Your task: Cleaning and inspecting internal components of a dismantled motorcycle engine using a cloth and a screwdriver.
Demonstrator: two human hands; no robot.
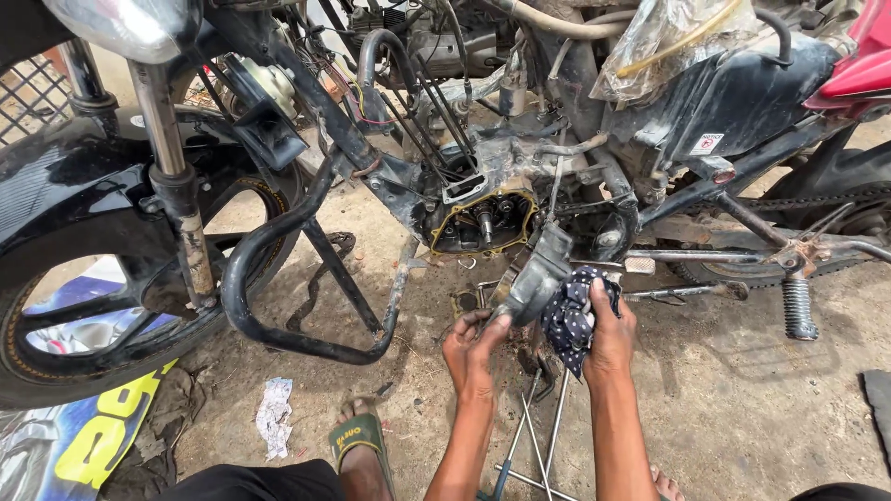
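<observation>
The left hand (471,345) grips the lower end of a grey metal engine cover (536,276), held just below the open crankcase (481,223); the right hand (608,329) clutches a dark spotted rag (568,315) against it. Greasy metal could slip onto the tools (538,436) below; its inner face is hidden

Your grey metal engine cover (536,278) is grimy and dull, tilted upright just below the open crankcase, near the scene's middle. Pressed against its right side is a dark blue rag with white dots (568,315), bunched and hanging down.
</observation>
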